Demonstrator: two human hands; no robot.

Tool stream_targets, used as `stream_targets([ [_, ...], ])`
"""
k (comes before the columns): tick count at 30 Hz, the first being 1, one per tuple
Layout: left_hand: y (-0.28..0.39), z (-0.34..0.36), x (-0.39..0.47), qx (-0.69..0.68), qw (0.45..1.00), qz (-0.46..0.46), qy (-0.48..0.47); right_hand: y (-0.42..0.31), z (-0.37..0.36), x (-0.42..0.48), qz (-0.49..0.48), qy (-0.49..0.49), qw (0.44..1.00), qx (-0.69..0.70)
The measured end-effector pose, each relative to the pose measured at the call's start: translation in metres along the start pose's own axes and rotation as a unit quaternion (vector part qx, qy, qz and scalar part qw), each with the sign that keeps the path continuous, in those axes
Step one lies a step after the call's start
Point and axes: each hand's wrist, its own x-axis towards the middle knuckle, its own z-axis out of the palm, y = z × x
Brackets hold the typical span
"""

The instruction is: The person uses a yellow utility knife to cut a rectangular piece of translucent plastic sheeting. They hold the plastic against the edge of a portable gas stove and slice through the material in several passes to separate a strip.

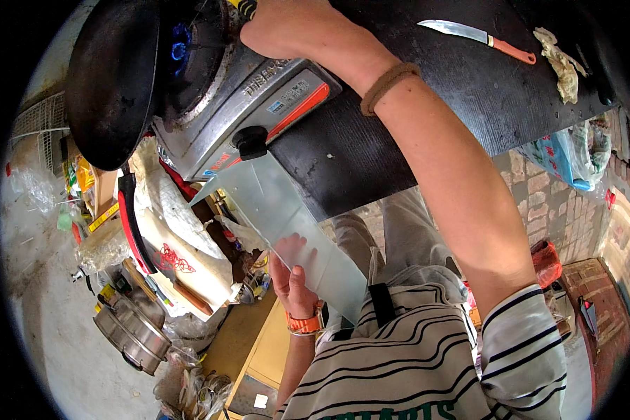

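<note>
My right hand (278, 29) is closed around a yellow and black handle (243, 7) at the top edge; the tool's far end is out of view. Below it, my left hand (292, 281), with an orange watch at the wrist, holds a translucent sheet (299, 220) by its left edge. Its fingers show through the sheet. The sheet's bent upper end lies against the front of a gas stove (210, 134), close to the black knob (250, 142). A blue flame (179, 50) burns in the stove. Beside the flame, a dark wok (113, 79) stands tilted, its red and black handle (131, 226) towards me.
A knife (478, 37) with an orange handle and a crumpled cloth-like scrap (560, 63) lie on the black tabletop (357, 152). At left are a cutting board (189, 252), a wooden-handled tool (193, 297) and a steel pot (134, 331). Plastic bags (572, 152) hang at right.
</note>
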Motion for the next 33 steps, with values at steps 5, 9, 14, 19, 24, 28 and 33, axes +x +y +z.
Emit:
stream_targets([
  [5, 0.004, 0.004, 0.000, 0.016, 1.000, -0.003, 0.007, 0.007, 0.016, 0.005, -0.017, 0.041, 0.998, -0.046],
  [9, 0.001, 0.001, -0.001, 0.002, 1.000, 0.000, -0.001, 0.006, 0.012, 0.006, -0.014, 0.016, 0.998, -0.058],
  [14, -0.001, 0.000, -0.002, -0.001, 1.000, 0.001, 0.003, 0.005, 0.013, 0.003, -0.008, 0.028, 0.998, -0.054],
  [19, -0.002, 0.000, -0.002, -0.001, 1.000, 0.002, 0.000, 0.006, 0.010, 0.005, -0.006, 0.011, 0.998, -0.057],
  [24, -0.002, 0.001, -0.002, -0.006, 1.000, 0.004, -0.001, 0.003, 0.009, 0.001, -0.006, 0.020, 0.998, -0.052],
  [28, -0.001, 0.002, -0.002, -0.004, 1.000, 0.000, 0.003, 0.005, 0.010, 0.005, -0.009, 0.017, 0.998, -0.059],
  [33, 0.000, 0.002, -0.002, 0.003, 1.000, 0.005, 0.001, 0.006, 0.013, 0.005, -0.015, 0.019, 0.998, -0.066],
])
